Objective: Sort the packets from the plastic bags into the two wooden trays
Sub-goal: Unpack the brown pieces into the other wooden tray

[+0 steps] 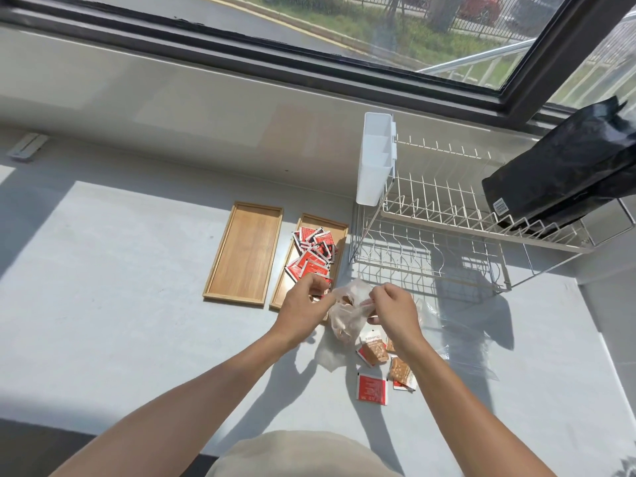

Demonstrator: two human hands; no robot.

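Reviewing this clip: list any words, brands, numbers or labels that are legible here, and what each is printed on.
None can be quoted with confidence.
Red packets in the right wooden tray: print too small to read.
Red packet on the counter: white lettering, blurred.
Brown packet: white header strip with print, illegible.
Black bag on the dish rack: white barcode label, digits unreadable.

Matt pale wood trays (243, 253); glossy red packets (311, 256); clear crinkled plastic bag (347, 304); white coated-wire rack (447, 228) at two o'clock.

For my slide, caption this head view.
Both hands open a plastic bag beside two wooden trays.
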